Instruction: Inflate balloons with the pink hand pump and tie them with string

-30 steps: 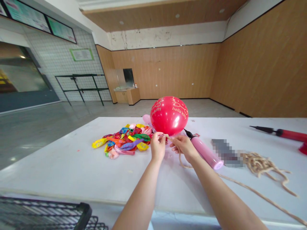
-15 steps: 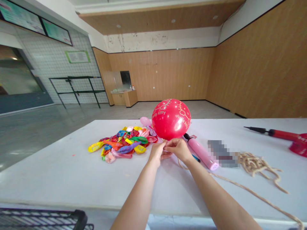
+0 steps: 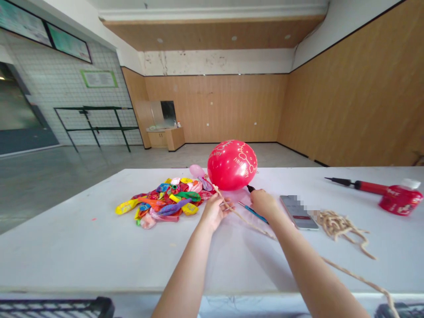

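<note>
A red printed balloon [image 3: 232, 164] rests on the white table [image 3: 99, 247], with a tan string [image 3: 245, 220] tied at its neck. The string runs back past my hands to the table's near right edge. My left hand [image 3: 213, 213] pinches the string just below the balloon. My right hand [image 3: 263, 203] is closed to the right of the balloon, over a pump whose black nozzle [image 3: 250, 188] pokes out. The rest of the pump is hidden by the hand. A thin blue tool [image 3: 253, 212] lies between my hands.
A pile of flat coloured balloons [image 3: 162, 199] and a small pink balloon [image 3: 197, 171] lie left of the red one. To the right are a phone [image 3: 298, 213], a twine bundle [image 3: 338, 223], a red pump [image 3: 362, 186] and a red tub [image 3: 399, 202]. A black wire basket [image 3: 66, 305] sits at the near left.
My hands have parted from the balloon's neck. The right hand moved right onto the pump, and the pink barrel no longer shows. The string now stretches taut from the balloon.
</note>
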`<action>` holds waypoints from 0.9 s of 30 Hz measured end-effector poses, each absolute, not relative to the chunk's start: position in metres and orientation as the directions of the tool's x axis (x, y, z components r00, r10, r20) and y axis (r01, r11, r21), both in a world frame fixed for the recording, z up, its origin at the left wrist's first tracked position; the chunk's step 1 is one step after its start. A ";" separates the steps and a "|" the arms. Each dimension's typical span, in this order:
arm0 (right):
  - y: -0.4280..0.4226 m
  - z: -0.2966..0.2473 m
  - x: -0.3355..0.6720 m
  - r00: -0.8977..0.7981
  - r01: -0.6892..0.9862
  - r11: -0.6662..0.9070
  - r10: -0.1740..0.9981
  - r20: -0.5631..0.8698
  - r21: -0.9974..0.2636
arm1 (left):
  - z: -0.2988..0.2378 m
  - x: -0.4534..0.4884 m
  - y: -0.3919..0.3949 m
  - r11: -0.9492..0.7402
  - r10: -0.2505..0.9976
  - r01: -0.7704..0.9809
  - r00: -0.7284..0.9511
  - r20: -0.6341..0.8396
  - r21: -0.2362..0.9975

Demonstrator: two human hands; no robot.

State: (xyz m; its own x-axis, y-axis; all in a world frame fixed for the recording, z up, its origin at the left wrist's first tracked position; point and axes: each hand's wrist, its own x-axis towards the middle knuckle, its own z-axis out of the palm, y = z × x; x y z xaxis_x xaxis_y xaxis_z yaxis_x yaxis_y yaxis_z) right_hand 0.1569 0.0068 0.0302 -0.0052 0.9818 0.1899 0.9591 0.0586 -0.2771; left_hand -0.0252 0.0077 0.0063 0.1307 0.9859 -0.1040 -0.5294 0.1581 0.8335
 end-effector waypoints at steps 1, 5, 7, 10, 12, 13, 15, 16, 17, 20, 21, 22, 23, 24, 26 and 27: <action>0.004 0.027 0.151 -0.001 0.965 0.047 0.985 0.175 -0.259 | 0.005 -0.025 0.008 0.150 0.987 -0.528 0.124 -0.098 0.836; -0.004 0.019 0.134 -0.015 0.978 0.042 0.992 0.129 -0.205 | 0.001 -0.026 0.011 0.073 0.997 -0.472 0.028 -0.068 0.878; -0.006 0.021 0.134 -0.031 0.979 0.055 0.992 0.122 -0.195 | -0.002 -0.028 0.014 0.015 0.999 -0.401 -0.041 -0.034 0.916; -0.005 0.029 0.139 -0.056 0.976 0.082 0.990 0.132 -0.201 | -0.004 -0.031 0.017 -0.076 0.992 -0.262 -0.122 0.045 0.962; -0.001 0.033 0.142 -0.081 0.951 0.126 0.983 0.166 -0.281 | -0.005 -0.032 0.019 -0.117 0.984 -0.195 -0.157 0.087 0.974; 0.002 0.034 0.142 -0.094 0.919 0.162 0.975 0.199 -0.360 | -0.006 -0.032 0.019 -0.129 0.981 -0.180 -0.169 0.099 0.975; 0.008 0.032 0.136 -0.118 0.777 0.270 0.950 0.290 -0.568 | -0.007 -0.032 0.020 -0.141 0.977 -0.177 -0.184 0.108 0.974; 0.011 0.029 0.131 -0.129 0.666 0.334 0.932 0.338 -0.667 | -0.008 -0.031 0.021 -0.149 0.975 -0.173 -0.191 0.115 0.974; 0.014 0.025 0.126 -0.141 0.543 0.396 0.912 0.385 -0.740 | -0.009 -0.031 0.021 -0.161 0.971 -0.158 -0.200 0.128 0.974; 0.020 0.011 0.110 -0.189 0.199 0.523 0.850 0.492 -0.829 | -0.012 -0.031 0.020 -0.198 0.962 -0.076 -0.206 0.179 0.977; 0.021 0.007 0.106 -0.208 0.121 0.535 0.837 0.506 -0.836 | -0.012 -0.030 0.019 -0.201 0.964 -0.048 -0.188 0.188 0.978; 0.022 0.004 0.103 -0.230 0.062 0.534 0.830 0.508 -0.843 | -0.011 -0.030 0.018 -0.198 0.968 -0.028 -0.164 0.191 0.980; 0.022 0.001 0.102 -0.252 0.019 0.520 0.829 0.499 -0.854 | -0.011 -0.030 0.016 -0.191 0.973 -0.015 -0.134 0.187 0.982; 0.023 -0.001 0.102 -0.270 -0.015 0.502 0.831 0.487 -0.865 | -0.010 -0.029 0.015 -0.182 0.978 -0.010 -0.105 0.180 0.983; 0.025 -0.003 0.104 -0.273 -0.060 0.476 0.838 0.473 -0.878 | -0.008 -0.028 0.011 -0.158 0.985 -0.007 -0.068 0.157 0.987; 0.025 -0.003 0.105 -0.266 -0.073 0.470 0.841 0.471 -0.880 | -0.007 -0.027 0.010 -0.146 0.988 -0.008 -0.061 0.145 0.989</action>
State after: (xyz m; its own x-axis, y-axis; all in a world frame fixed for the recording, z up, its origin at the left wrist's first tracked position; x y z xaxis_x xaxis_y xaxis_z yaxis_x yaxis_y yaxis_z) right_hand 0.1049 0.0253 -0.0032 -0.2660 0.8410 0.4712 -0.0733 0.4697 -0.8798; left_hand -0.0275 0.0104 -0.0070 -0.0606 0.9876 0.1450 -0.0081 -0.1457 0.9893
